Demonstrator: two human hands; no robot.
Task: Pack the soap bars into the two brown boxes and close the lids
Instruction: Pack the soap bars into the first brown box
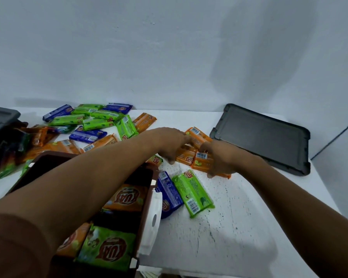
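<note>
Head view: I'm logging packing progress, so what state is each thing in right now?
Brown box, open, partly filled.
Grey lid, off, lying flat on the table.
Left hand, gripping the orange soap bars.
Right hand, gripping the same orange soap bars.
Green soap bar, loose on the table, unpacked.
Blue soap bar, loose beside the box, unpacked.

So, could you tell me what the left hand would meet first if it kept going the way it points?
The left hand is at the cluster of orange soap bars, so those come first. Past them, it would probably meet the grey lid lying flat, though depth is hard to judge.
</note>
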